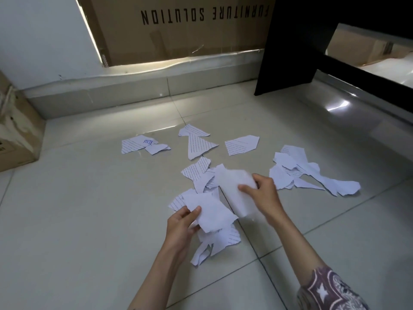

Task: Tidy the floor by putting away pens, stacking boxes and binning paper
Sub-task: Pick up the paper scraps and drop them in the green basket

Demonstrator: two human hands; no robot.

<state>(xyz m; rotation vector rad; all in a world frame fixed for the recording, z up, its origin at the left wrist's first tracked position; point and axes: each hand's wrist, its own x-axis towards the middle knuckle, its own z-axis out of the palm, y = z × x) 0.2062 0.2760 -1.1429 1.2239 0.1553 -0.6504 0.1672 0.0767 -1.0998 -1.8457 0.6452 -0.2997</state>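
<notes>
Gathering torn paper from a pale tiled floor [89,220]. The left hand [182,222] pinches a torn white paper sheet [212,211] between thumb and fingers; the right hand [260,186] grasps a second white scrap [234,186], blurred by motion. Further torn white lined-paper scraps lie loose on the tiles: a heap beneath the hands [214,242], a cluster to the right [308,173], and single pieces beyond [241,144]. Good practice, as a judgement: stack each scrap into one hand, sweep outlying pieces inward, then carry one bundle to the bin, which is not in view. A large brown cardboard carton [178,36] against the wall reads, inverted, "FURNITURE SOLUTION"; the blue writing on one far scrap [143,143] is illegible.
</notes>
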